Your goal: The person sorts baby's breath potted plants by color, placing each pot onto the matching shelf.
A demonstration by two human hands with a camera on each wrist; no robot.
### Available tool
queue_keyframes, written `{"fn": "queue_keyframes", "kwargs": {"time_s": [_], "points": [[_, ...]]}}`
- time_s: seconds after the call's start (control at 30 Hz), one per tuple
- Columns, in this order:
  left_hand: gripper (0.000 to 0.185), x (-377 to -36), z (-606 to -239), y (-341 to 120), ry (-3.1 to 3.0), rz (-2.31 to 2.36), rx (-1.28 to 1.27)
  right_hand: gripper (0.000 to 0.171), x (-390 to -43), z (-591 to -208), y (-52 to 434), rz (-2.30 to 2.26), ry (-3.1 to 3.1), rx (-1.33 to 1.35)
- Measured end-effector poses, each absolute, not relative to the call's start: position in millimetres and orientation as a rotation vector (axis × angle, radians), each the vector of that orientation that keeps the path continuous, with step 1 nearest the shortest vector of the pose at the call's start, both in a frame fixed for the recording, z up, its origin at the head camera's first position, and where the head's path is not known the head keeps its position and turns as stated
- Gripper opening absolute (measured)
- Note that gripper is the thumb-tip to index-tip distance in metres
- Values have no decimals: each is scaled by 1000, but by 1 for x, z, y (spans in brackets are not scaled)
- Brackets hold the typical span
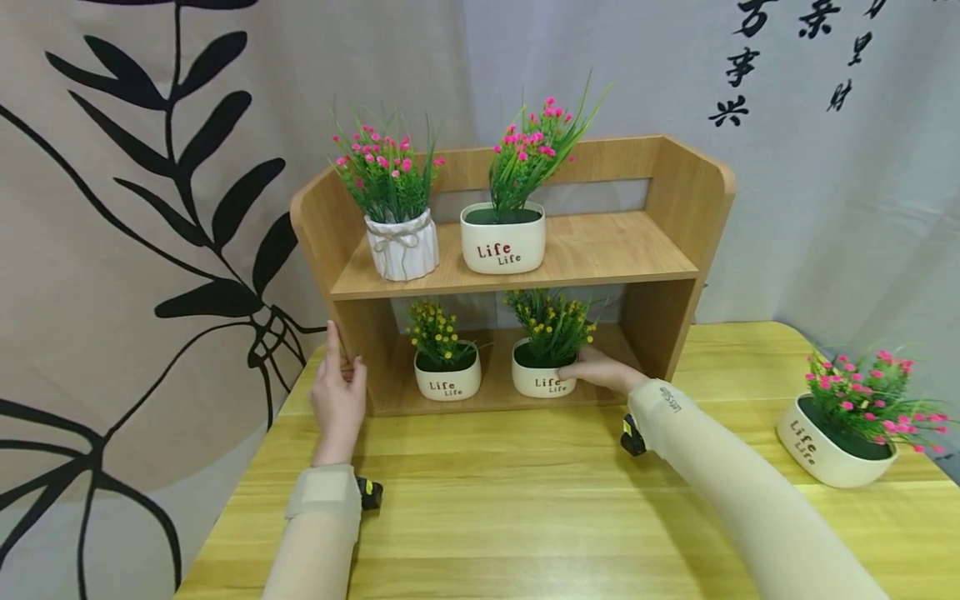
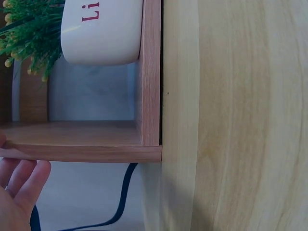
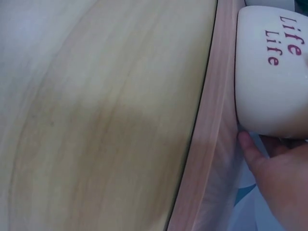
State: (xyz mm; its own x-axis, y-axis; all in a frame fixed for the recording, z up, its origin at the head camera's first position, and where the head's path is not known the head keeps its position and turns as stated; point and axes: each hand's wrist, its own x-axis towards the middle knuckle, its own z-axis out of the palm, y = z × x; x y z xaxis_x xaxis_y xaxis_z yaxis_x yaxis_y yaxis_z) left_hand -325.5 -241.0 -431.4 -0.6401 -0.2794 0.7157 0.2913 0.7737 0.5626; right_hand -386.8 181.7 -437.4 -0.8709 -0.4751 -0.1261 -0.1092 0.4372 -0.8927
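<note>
My right hand (image 1: 600,369) grips the right end of a white oval flowerpot (image 1: 534,384) with yellow flowers, on the lower board of a wooden shelf (image 1: 600,258). In the right wrist view a fingertip sits low at the pot's end, and the other fingers are partly hidden behind it. At the shelf's left side panel, my left hand (image 1: 339,400) pinches the front edge, fingers outside and thumb tip inside. Left of the gripped pot stands a smaller-looking yellow-flowered pot (image 1: 447,384), also lettered "Life".
On the upper board stand a white pot tied with twine (image 1: 402,247) and an oval pot (image 1: 502,243), both with pink flowers. Another pink-flowered pot (image 1: 832,446) stands on the table (image 1: 495,517) at the right. A patterned curtain (image 1: 300,67) hangs behind.
</note>
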Motion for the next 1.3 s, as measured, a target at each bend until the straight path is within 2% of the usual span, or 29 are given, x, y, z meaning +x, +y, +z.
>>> {"fn": "queue_keyframes", "kwargs": {"time_s": [0.1,0.3,0.7,0.97,1.3], "points": [[75,-326,-434,-240,-2092,-840,-17,61,-385,-438,185,-1381,2363,-473],[76,-325,-436,-239,-2105,-852,-4,85,-378,-437,200,-1331,2408,-535],[77,-322,-437,-241,-2084,-859,3,70,-339,-419,256,-1486,2445,-900],[77,-322,-435,-240,-2083,-874,15,68,-302,-376,290,-1308,2713,-973],[75,-327,-433,-238,-2060,-868,-8,92,-251,-313,335,-1076,3087,-782]]}}
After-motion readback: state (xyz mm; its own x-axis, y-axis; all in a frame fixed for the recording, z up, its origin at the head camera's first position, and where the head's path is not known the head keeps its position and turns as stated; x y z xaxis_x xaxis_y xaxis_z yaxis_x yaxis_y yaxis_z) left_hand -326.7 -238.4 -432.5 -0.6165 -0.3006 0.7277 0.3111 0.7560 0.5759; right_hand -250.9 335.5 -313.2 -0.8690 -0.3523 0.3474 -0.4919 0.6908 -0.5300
